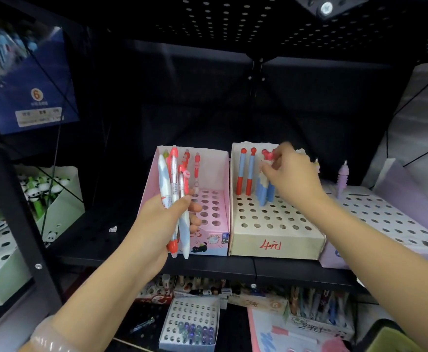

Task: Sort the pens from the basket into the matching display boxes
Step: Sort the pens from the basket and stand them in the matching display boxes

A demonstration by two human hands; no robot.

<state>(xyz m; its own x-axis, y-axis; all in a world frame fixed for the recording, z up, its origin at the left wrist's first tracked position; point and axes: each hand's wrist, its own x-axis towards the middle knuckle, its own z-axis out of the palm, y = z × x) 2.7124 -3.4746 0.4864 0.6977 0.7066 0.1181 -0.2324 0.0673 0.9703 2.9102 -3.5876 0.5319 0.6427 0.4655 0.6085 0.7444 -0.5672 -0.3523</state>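
The pink display box (214, 207) and the beige display box (274, 224) looked like matt printed cardboard, the beige one's edges worn and rough. The pens (173, 189) gripped in the left hand (162, 224) had smooth, glossy plastic barrels. The shelf (233, 266) was black matt perforated metal, and a translucent, polished bangle (48, 336) circled the left wrist.

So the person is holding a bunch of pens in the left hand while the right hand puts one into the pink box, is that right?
Not quite. The left hand does hold the bunch of pens, but the right hand is at the beige box, not the pink box. Its fingers are on a blue pen there. The head view shows this.
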